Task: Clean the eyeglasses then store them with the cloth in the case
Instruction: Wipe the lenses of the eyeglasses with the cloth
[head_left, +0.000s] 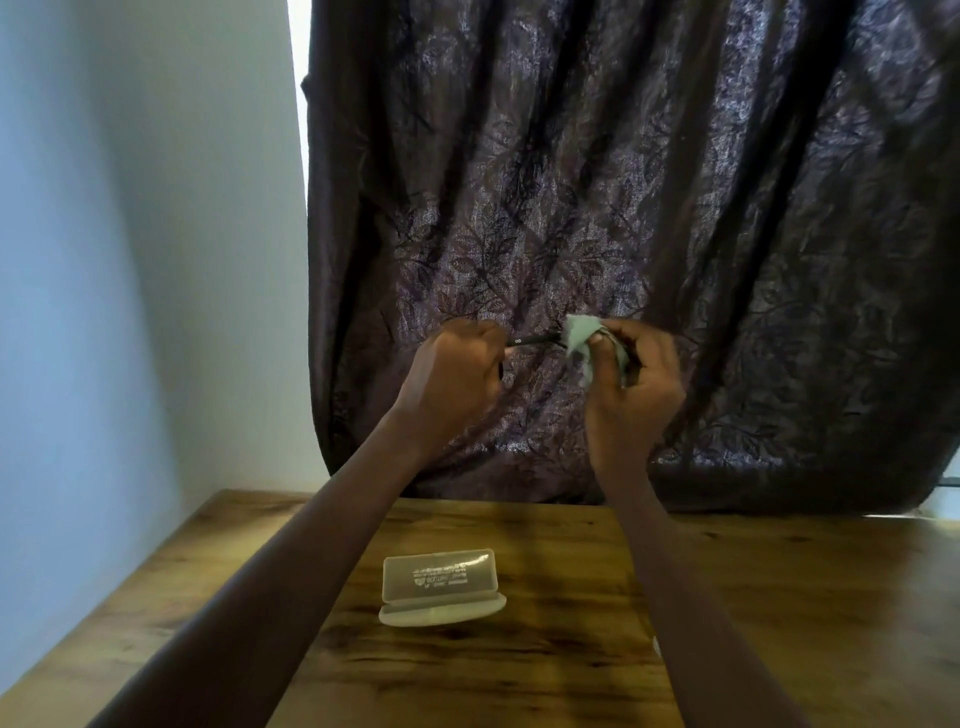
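Observation:
I hold dark-framed eyeglasses up in the air above the table, in front of the curtain. My left hand is closed around one end of the frame. My right hand pinches a pale green cloth around the other end, so that lens is hidden. Only a short dark bar of the frame shows between the hands. The translucent glasses case lies open on the wooden table below my arms, its lid standing up with printed lettering on it.
A dark patterned curtain hangs behind the table and reaches down to its back edge. A pale wall runs along the left side. The table's left edge slants toward me.

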